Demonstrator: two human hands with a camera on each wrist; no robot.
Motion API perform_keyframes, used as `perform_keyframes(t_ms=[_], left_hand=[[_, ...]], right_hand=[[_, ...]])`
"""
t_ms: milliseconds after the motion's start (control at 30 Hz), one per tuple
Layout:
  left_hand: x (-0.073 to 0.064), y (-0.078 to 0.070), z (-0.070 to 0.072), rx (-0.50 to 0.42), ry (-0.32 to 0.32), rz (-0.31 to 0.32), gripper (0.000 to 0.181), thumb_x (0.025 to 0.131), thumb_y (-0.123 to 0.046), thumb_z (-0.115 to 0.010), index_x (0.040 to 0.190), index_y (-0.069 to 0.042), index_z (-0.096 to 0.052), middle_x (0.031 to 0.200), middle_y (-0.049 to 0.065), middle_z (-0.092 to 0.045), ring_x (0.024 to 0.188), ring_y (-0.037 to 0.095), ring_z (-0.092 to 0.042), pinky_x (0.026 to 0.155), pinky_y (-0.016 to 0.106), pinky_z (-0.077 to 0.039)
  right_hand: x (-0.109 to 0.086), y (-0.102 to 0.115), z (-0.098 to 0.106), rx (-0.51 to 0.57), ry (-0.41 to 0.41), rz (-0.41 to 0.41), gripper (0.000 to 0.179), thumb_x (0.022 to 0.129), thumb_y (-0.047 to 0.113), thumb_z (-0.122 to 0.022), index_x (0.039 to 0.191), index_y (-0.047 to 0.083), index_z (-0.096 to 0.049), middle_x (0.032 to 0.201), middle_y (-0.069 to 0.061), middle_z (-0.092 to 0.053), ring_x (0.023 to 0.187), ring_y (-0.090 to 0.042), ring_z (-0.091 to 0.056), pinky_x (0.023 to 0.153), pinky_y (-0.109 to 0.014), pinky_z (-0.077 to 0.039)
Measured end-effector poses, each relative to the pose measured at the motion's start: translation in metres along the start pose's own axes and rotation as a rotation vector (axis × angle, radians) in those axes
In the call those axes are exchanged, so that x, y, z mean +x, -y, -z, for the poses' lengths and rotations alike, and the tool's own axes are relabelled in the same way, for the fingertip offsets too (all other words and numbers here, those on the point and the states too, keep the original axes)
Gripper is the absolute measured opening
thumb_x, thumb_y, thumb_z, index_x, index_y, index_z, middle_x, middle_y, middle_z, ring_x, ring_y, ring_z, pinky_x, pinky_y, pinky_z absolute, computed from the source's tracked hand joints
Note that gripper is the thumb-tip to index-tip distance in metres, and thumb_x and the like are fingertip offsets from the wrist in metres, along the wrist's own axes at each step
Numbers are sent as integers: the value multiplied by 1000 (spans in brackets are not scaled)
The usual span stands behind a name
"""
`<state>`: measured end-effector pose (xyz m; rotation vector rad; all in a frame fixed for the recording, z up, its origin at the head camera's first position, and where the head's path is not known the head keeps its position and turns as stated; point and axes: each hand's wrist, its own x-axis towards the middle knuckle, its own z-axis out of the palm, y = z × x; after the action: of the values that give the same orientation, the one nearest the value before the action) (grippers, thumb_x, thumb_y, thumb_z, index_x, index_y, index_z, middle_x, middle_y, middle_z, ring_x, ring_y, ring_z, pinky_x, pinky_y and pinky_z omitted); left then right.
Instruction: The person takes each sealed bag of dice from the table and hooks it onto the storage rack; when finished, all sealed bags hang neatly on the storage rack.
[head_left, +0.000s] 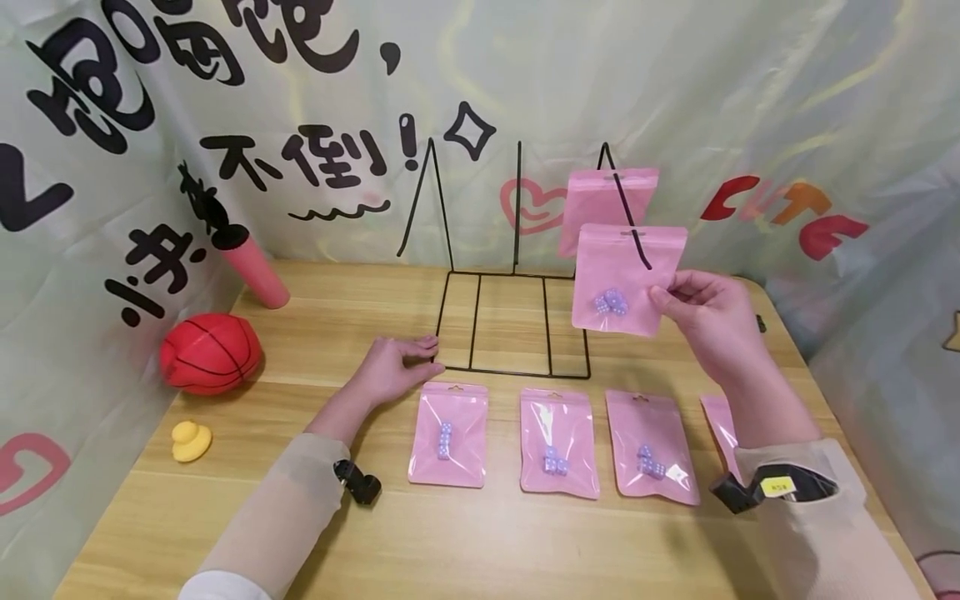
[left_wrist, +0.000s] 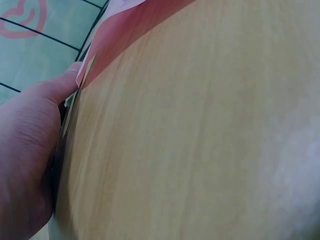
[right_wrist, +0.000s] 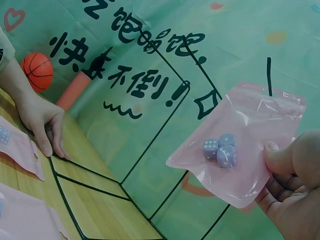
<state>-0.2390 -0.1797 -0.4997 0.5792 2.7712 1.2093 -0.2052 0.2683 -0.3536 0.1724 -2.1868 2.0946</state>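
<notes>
A black wire display rack (head_left: 512,371) stands on the table, with prongs sloping forward from its uprights. My left hand (head_left: 390,367) holds the front left corner of its base between thumb and fingers. With thumb and fingers, my right hand (head_left: 708,321) pinches the lower right edge of a pink zip pouch (head_left: 611,271) holding small purple dice (right_wrist: 220,150). The right prong (right_wrist: 269,75) passes through the hang hole at the pouch's top. Farther back on that same prong hangs another pink pouch (head_left: 592,196).
Several pink dice pouches (head_left: 447,454) lie in a row before the rack, the rightmost partly behind my right forearm. At left are a red basketball (head_left: 211,354), a yellow rubber duck (head_left: 191,440) and a pink cylinder with a black top (head_left: 255,268). A printed cloth backdrop (head_left: 345,50) encloses the table.
</notes>
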Motion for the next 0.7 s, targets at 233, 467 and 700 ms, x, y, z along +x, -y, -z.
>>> perform_keyframes(t_ms=[233, 467, 700], left_hand=[[1, 0, 0, -3, 5, 22, 40, 93, -37, -85, 123, -13, -77, 141, -2, -65, 136, 23, -58, 122, 45, -35], [0, 0, 0, -5, 5, 21, 40, 93, -37, -85, 124, -12, -77, 141, -2, -65, 136, 23, -58, 122, 45, -35], [1, 1, 0, -9, 4, 21, 40, 93, -37, -84, 124, -13, -77, 142, -2, -65, 136, 24, -58, 120, 45, -37]], right_hand=[[10, 3, -1, -57, -29, -12, 12, 99, 9, -76, 101, -3, -74, 92, -3, -73, 80, -16, -60, 68, -19, -52], [20, 5, -3, -174, -46, -30, 18, 101, 15, -75, 107, -2, -72, 92, 1, -68, 83, -17, -55, 69, -20, -51], [24, 4, -3, -192, -39, -58, 28, 102, 18, -73, 116, -7, -68, 96, 0, -68, 87, -17, -58, 75, -18, -54]])
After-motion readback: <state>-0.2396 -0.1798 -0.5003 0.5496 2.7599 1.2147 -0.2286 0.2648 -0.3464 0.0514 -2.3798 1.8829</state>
